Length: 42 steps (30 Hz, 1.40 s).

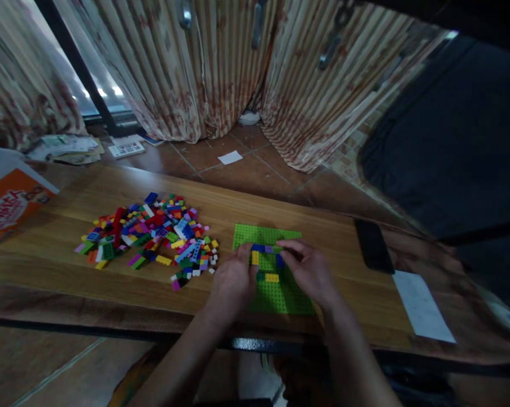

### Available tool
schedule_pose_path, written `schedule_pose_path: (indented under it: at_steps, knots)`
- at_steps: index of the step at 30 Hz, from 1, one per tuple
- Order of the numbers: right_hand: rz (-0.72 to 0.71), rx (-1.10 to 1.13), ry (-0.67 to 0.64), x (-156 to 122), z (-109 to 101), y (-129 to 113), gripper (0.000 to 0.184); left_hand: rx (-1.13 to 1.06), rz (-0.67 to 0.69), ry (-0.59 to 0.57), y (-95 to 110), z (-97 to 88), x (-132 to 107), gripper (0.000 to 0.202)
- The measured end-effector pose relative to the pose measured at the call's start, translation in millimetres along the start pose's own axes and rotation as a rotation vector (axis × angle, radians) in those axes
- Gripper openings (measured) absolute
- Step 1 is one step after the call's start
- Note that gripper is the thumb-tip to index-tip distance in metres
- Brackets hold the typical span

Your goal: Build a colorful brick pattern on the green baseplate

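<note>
A green studded baseplate (280, 302) lies on the wooden table. Bricks form a small rectangular outline on it, with a blue brick (258, 247) and a purple brick (269, 249) along the far side, and yellow bricks (272, 278) on the left and near sides. My left hand (235, 277) is at the left of this outline, fingers curled and close to its far left corner; what they grip, if anything, is hidden. At the far right corner, my right hand (309, 268) pinches a small green brick (277, 249) between thumb and finger, against the row.
Many loose coloured bricks (153, 229) are heaped on the table to the left. A black phone (373, 245) and white paper (424, 305) lie at the right. An orange and white package (15, 200) stands at the far left. Curtains (221, 73) hang beyond the table.
</note>
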State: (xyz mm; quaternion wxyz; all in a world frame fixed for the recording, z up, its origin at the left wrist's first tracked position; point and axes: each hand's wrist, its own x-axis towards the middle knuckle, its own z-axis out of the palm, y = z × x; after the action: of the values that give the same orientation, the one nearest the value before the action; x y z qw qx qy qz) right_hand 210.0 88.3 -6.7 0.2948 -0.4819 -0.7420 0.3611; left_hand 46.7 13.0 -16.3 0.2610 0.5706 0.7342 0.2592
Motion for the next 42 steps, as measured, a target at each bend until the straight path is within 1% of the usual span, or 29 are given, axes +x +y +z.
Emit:
schedule_pose_path:
  at_steps: [5, 9, 13, 16, 22, 25, 27, 31, 35, 38, 42]
  knots:
    - [-0.108, -0.08, -0.059, -4, 2, -8, 0.027, -0.036, -0.011, 0.004, 1, 0.1, 4, 0.046]
    - [-0.121, -0.073, -0.056, -3, 4, -7, 0.026, -0.043, -0.022, 0.007, 2, -0.2, 5, 0.045]
    - [-0.09, -0.069, -0.036, -2, 3, -4, 0.021, -0.037, -0.021, 0.006, 1, 0.5, 5, 0.045]
    - [-0.044, -0.022, -0.015, 0, -2, 0, 0.016, -0.036, -0.029, 0.008, 1, 0.3, 6, 0.045]
    - [0.033, 0.123, 0.091, 5, -9, 15, 0.009, -0.033, -0.025, 0.0, 0, -0.4, 6, 0.042]
    - [0.056, 0.137, 0.071, 4, -9, 17, 0.013, -0.008, -0.016, 0.005, 0, -0.3, 6, 0.04]
    - [0.036, 0.097, 0.015, 3, -6, 14, 0.018, 0.013, -0.003, 0.011, 1, -0.1, 5, 0.038]
    - [-0.073, -0.07, -0.076, 3, 0, 7, 0.023, 0.057, 0.046, 0.039, 1, 1.4, 4, 0.034]
    - [-0.135, -0.169, -0.09, 4, 4, 8, 0.029, 0.102, 0.101, 0.074, 2, 4.7, 4, 0.031]
    - [-0.136, -0.209, -0.087, 6, 5, 10, 0.03, 0.127, 0.152, 0.085, 3, 8.7, 5, 0.03]
    - [-0.129, -0.242, -0.081, 6, 4, 9, 0.028, 0.173, 0.212, 0.138, 4, 13.8, 5, 0.03]
